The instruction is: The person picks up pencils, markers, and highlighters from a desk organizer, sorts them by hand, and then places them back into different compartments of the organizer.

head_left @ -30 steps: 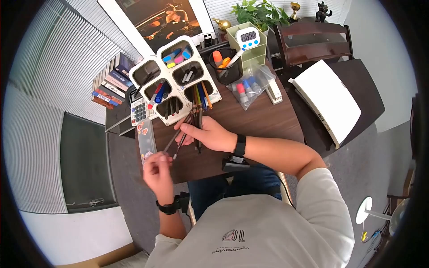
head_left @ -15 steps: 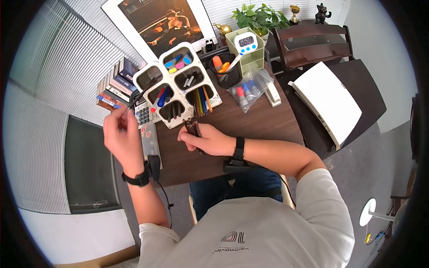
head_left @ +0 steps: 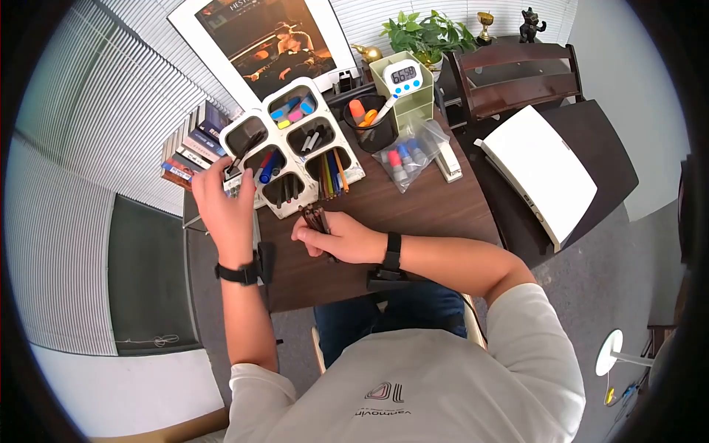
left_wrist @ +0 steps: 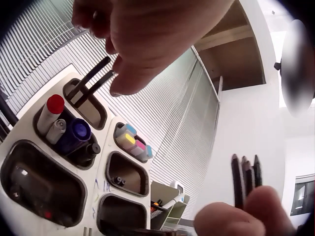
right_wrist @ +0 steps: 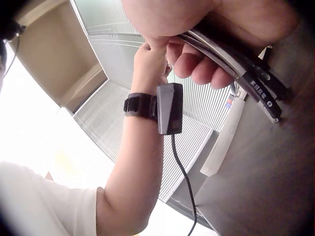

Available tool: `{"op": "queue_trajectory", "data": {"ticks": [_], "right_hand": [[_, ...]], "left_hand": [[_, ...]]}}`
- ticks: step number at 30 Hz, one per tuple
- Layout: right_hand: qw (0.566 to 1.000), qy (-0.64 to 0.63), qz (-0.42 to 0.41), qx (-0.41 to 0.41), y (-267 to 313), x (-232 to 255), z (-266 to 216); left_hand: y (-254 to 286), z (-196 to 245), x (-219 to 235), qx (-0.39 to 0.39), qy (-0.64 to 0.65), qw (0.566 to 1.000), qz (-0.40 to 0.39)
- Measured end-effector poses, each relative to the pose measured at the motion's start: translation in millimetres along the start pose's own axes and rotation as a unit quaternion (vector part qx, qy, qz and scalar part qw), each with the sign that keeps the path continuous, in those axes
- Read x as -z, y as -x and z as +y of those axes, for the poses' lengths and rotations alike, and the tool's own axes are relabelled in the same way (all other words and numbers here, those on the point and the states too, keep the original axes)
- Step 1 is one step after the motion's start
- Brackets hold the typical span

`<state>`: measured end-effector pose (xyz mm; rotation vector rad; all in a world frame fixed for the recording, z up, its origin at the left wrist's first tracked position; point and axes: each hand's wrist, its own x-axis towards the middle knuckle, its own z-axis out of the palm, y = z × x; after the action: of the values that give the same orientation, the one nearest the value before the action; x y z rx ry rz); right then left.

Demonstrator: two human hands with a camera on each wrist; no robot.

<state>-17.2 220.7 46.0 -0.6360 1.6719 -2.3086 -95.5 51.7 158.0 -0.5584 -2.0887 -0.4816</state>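
Note:
A white pen organizer (head_left: 278,135) with several compartments stands on the desk. My left hand (head_left: 225,214) is at its left corner, thumb and fingers spread apart. Two dark pencils (left_wrist: 91,78) lean in the corner compartment, their upper ends close to my left thumb in the left wrist view. My right hand (head_left: 346,238) grips a bundle of dark pencils (head_left: 316,218) over the desk in front of the organizer. Printed lettering shows on one of these pencils (right_wrist: 256,88) in the right wrist view. Markers (left_wrist: 78,130), highlighters (left_wrist: 130,140) and coloured pencils (head_left: 332,173) fill other compartments.
Right of the organizer stand a black mesh cup (head_left: 369,136) and a green holder (head_left: 413,107) with a timer (head_left: 403,77). A bag of markers (head_left: 405,159) and a stapler (head_left: 448,162) lie nearby. Books (head_left: 196,144) stand at the left, a framed picture (head_left: 284,52) behind.
My left hand has carried a dark pencil from the bundle to the organizer's left corner compartment and let it go there. My right hand keeps the bundle, nearly in place.

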Motion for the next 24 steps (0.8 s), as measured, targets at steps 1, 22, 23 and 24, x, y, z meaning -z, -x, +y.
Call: {"op": "queue_trajectory", "data": {"ticks": [1, 22, 23, 24], "right_hand": [[1.0, -0.004, 0.003, 0.003, 0, 0, 0], [0.994, -0.098, 0.031, -0.026, -7, 2, 10], [0.994, -0.1, 0.034, -0.026, -6, 2, 11], [0.995, -0.089, 0.016, -0.043, -5, 2, 12]], "left_hand": [[11, 3, 5, 0.0, 0.0, 1.0, -0.001], [165, 16, 56, 0.382, 0.375, 0.833, -0.139], [158, 11, 63, 0.36, 0.365, 0.853, -0.102], [149, 10, 72, 0.342, 0.346, 0.871, -0.063]]}}
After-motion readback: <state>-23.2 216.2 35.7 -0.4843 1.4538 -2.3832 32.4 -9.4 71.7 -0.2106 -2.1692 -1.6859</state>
